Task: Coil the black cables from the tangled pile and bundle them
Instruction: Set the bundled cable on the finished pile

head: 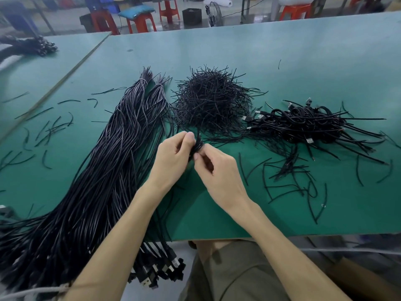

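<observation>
Now my left hand (173, 156) and right hand (219, 172) pinch the coil (197, 146) between them. I would keep its loops tight.

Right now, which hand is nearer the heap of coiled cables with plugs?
Right. The right hand has the heap of coiled cables ahead and to its right; the left hand is farther left, beyond the small coil both pinch.

**Black on green**

Plain teal-green table (282, 51). Black throughout: long cables (112, 170) along its left side, tie heap (212, 101) mid-table, coiled cables (308, 124) toward the right edge, small coil (196, 146) nearer the front edge. Red stools (296, 9) beyond the far edge.
</observation>
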Available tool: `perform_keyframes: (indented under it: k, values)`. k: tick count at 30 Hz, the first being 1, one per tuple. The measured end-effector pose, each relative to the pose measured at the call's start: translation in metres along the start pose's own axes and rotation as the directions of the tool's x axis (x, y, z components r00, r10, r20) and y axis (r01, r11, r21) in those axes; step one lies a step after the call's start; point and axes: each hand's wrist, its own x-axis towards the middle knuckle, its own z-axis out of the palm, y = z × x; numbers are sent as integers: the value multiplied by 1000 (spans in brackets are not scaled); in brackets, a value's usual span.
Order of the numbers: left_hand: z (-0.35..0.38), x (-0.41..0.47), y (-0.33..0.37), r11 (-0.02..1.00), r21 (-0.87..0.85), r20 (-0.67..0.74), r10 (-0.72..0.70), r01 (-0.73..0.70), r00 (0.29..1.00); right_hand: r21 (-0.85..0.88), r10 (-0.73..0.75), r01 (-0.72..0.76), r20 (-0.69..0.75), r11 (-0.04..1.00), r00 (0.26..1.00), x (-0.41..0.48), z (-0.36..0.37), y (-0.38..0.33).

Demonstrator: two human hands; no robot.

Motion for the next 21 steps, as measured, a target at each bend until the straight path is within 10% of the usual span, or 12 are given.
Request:
perform_keyframes:
  k: [21]
  values:
    - [-3,-3,-5,945,-283,206,-108,165,972,127,134,-126,-54,984,990,3,-4,5]
